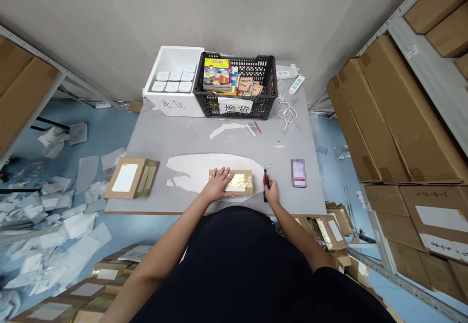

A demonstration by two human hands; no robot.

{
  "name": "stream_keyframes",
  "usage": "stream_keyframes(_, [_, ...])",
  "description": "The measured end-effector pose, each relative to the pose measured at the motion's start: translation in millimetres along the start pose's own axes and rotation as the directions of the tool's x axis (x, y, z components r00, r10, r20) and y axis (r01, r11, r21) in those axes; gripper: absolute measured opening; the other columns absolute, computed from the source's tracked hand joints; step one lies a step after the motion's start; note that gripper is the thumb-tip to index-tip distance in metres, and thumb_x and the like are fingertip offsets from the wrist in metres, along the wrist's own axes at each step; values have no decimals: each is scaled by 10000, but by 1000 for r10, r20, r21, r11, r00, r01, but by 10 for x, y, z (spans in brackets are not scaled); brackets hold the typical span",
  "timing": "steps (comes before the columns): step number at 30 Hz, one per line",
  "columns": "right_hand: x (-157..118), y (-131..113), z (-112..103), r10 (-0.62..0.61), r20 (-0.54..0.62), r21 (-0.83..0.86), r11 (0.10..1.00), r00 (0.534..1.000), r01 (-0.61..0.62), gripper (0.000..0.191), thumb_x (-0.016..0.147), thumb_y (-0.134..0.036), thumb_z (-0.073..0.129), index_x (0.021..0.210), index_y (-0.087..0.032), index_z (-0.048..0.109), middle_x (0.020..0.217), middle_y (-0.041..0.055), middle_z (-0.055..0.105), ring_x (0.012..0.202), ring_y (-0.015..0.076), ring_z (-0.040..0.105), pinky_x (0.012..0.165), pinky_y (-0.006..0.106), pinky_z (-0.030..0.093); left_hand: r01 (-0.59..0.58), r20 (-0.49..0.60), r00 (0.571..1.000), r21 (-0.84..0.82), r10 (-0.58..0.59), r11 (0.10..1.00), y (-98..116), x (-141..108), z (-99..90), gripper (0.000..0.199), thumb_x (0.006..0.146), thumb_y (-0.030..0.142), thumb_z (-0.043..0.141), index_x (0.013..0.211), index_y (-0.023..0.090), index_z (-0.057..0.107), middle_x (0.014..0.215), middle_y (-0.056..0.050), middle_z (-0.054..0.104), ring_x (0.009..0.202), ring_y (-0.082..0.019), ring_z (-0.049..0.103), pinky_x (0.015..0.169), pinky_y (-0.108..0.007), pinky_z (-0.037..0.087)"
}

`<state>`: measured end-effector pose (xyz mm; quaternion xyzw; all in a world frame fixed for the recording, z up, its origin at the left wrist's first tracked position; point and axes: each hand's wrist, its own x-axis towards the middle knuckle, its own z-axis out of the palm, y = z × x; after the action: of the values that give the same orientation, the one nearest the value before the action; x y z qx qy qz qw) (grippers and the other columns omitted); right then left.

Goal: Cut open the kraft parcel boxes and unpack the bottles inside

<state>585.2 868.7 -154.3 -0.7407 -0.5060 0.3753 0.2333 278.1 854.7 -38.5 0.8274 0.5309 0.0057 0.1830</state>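
Note:
A small cardboard box [245, 184] with shiny gold tape and a white label lies near the front edge of the grey table [175, 138]. My left hand [218, 184] rests on its left end, fingers spread flat over the top. To the right of the box, my right hand [272, 192] is closed around a red and black utility knife [265, 181], which points away from me and is apart from the box. Whether its blade is out is too small to tell. A worn white patch [193, 164] of tabletop shows under the box.
Another labelled box [127, 179] stands at the table's left. A phone [299, 173] lies at the right. At the back are a white foam box [171, 101] and a black crate [270, 89] with books [218, 74]. Shelves of cartons [387, 108] flank the table; paper scraps [66, 211] litter the floor.

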Motion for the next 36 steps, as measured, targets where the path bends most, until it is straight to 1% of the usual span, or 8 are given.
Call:
stream_keyframes(12, [76,54,-131,51,-6,35,998,999,-51,521,760,-360,490,1230,-143,552,1040,115,654,962,255,617,873,383,479,7,0,1000,-19,-7,1000,-3,1,-9,952,725,671,650,1493,231,300,1564,-157,255,1462,-351,140,1165,-554,88])
stream_keyframes(17, [21,-215,-174,-32,-42,28,999,999,33,540,790,-391,507,1272,-155,565,1232,163,586,1185,286,512,1040,425,365,217,-124,965,-112,-231,970,-123,-125,25,784,820,572,595,1474,225,336,1554,-164,275,1454,-355,177,1151,-568,148])
stream_keyframes(20, [-68,-504,-102,-24,261,204,979,965,-31,590,848,-530,467,1337,-205,528,1241,129,604,1070,252,599,926,399,475,475,-176,802,-391,-571,788,-256,-229,87,727,854,579,523,1454,201,362,1537,-170,312,1424,-352,269,1116,-533,276])
stream_keyframes(22, [-128,-717,-45,5,485,317,931,875,-180,627,872,-622,418,1387,-270,474,1268,93,607,1019,233,634,826,377,526,579,-22,666,-616,-746,535,-312,-270,125,713,869,622,451,1419,171,402,1467,-192,421,1327,-338,437,1030,-492,401])
stream_keyframes(23, [-152,-820,-25,9,552,348,906,834,-240,635,877,-656,393,1401,-302,453,1297,76,597,1027,229,636,800,370,535,589,89,634,-699,-768,406,-322,-278,139,703,874,649,410,1381,163,445,1403,-193,497,1247,-322,524,972,-469,452])
stream_keyframes(26, [-189,-1078,-15,-13,600,395,874,800,-282,637,879,-704,354,1389,-338,456,1378,43,547,1127,229,597,810,355,539,539,262,664,-817,-700,205,-293,-264,146,684,851,720,370,1210,174,571,1193,-146,657,1056,-276,640,850,-403,516])
stream_keyframes(33, [-88,-1294,-58,-164,392,571,815,905,-101,577,889,-663,342,1315,-312,509,1331,49,575,1192,212,557,885,320,502,289,126,678,-952,-724,105,-345,-115,106,601,883,690,326,1218,223,501,1247,-98,605,1102,-217,597,860,-361,510])
stream_keyframes(36, [-31,-1244,42,-122,320,574,814,939,-90,539,855,-623,426,1248,-272,539,1297,68,586,1158,210,568,885,317,497,314,167,659,-947,-733,67,-437,-31,171,571,875,677,370,1183,215,502,1269,-100,584,1123,-207,580,879,-345,498])
